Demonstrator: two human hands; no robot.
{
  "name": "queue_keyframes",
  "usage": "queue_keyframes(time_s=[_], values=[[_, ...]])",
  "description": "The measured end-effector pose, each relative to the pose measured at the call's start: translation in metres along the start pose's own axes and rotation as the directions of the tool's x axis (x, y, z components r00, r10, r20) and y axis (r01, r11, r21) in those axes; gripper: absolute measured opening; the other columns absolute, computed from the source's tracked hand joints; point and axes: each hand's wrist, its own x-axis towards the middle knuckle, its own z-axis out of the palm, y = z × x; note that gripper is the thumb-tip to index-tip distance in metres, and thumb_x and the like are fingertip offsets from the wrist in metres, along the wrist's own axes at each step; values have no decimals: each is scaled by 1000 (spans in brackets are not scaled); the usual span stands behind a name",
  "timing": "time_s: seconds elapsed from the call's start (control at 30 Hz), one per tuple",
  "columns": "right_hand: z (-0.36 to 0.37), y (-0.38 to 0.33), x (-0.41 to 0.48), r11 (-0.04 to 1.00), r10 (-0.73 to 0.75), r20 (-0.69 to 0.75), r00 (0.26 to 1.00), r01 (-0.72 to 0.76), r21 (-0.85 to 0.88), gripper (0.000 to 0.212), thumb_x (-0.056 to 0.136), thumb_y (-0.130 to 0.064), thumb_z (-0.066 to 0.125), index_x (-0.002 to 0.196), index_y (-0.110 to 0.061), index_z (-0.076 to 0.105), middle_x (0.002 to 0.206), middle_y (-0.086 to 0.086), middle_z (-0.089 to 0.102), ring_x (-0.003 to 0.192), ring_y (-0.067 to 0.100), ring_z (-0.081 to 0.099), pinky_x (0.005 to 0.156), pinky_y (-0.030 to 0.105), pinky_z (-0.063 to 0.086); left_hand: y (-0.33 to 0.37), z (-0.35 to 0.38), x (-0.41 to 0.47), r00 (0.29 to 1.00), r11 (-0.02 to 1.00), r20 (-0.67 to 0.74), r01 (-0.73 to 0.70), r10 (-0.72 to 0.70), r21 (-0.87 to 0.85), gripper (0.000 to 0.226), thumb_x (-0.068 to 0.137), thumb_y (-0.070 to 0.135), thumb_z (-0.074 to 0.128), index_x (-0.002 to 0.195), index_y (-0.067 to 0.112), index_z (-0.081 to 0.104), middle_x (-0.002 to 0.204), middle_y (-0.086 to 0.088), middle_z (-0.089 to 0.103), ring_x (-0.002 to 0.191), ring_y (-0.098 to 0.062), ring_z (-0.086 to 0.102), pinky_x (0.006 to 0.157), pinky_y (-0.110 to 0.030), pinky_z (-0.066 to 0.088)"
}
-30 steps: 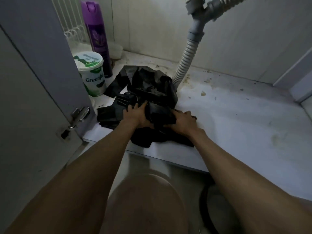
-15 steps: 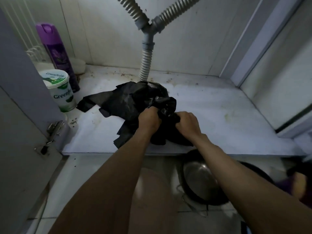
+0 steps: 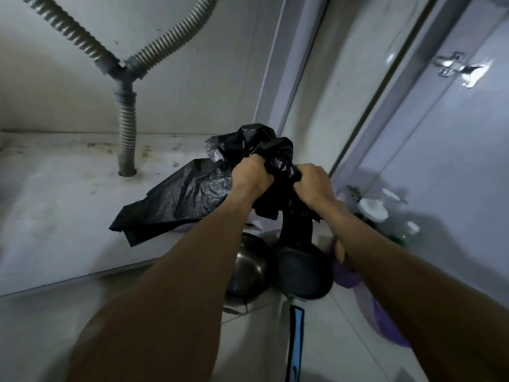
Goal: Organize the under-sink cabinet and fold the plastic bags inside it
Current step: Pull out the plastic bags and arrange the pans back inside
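change: lifted bags (image 3: 192, 194) off cabinet floor (image 3: 55, 216), now bunched in air right of pipe (image 3: 125, 133) | left grip (image 3: 249, 177), right grip (image 3: 314, 186): both clenched round bags | folding not begun, likely next

The crumpled plastic bags (image 3: 190, 194) are glossy black, the ribbed corrugated drain hose (image 3: 125, 139) is grey, the stained cabinet floor (image 3: 55, 216) is white, and the round metal bowl (image 3: 248, 266) is dull silver.

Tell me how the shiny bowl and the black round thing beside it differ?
The shiny bowl is bare metal and catches light; the black round thing is dull. The shiny bowl sits left, partly behind the left forearm; the black round thing sits right, under a hanging bag strip. Both are round, side by side.
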Motion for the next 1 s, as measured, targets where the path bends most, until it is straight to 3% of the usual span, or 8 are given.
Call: queue_keyframes(time_s=[0.2, 0.33, 0.47, 0.6, 0.7, 0.87, 1.0], values=[[-98, 79, -41, 973, 172, -78, 982, -182, -142, 17, 76, 2, 50, 71, -13, 55, 81, 21, 66, 82, 40, 61, 67, 35, 42, 115, 46, -17, 978, 972, 64, -188, 199, -144, 18, 79, 16, 57, 91, 5, 65, 85, -12, 66, 82, -32, 64, 65, -30, 45], [-160, 124, -74, 935, 268, -124, 956, -289, -204, 19, 76, 5, 50, 64, -11, 46, 60, 8, 49, 67, 34, 52, 59, 30, 34, 187, 71, -41, 943, 924, 89, -289, 320, -251, 8, 76, 15, 58, 77, 8, 58, 70, -5, 56, 72, -28, 60, 60, -29, 43], [-207, 160, -111, 907, 310, -183, 933, -348, -235, 12, 74, 4, 50, 66, -5, 48, 65, 16, 53, 64, 36, 52, 57, 36, 40, 247, 90, -69, 900, 873, 105, -375, 424, -313, 22, 75, 14, 58, 61, 12, 43, 59, -1, 47, 62, -24, 51, 58, -28, 41], [-244, 195, -160, 867, 396, -244, 885, -448, -218, 25, 73, 4, 49, 57, -12, 39, 63, 12, 52, 61, 32, 49, 56, 33, 37, 301, 112, -105, 850, 821, 122, -442, 512, -362, 24, 72, 16, 60, 59, 12, 40, 57, -1, 45, 59, -23, 50, 55, -27, 40], [-276, 222, -211, 823, 458, -275, 845, -520, -228, 34, 75, 4, 52, 55, -18, 35, 65, 13, 52, 62, 29, 47, 59, 31, 34, 342, 130, -146, 788, 770, 164, -498, 594, -399, 30, 70, 16, 60, 55, 14, 35, 54, 1, 43, 57, -22, 49, 53, -26, 38], [-324, 264, -298, 722, 552, -321, 769, -634, -276, 13, 76, -1, 55, 71, -12, 49, 77, 23, 64, 71, 40, 58, 61, 33, 38, 410, 158, -221, 672, 680, 233, -540, 703, -496, 32, 69, 16, 61, 52, 13, 35, 51, 1, 44, 55, -23, 51, 51, -27, 37], [-361, 295, -382, 598, 648, -372, 665, -746, -291, 13, 74, -1, 54, 69, -11, 47, 70, 17, 56, 73, 41, 59, 59, 33, 36, 463, 185, -296, 551, 611, 302, -552, 778, -567, 31, 70, 16, 60, 51, 14, 35, 53, 1, 45, 57, -23, 52, 51, -26, 34]])
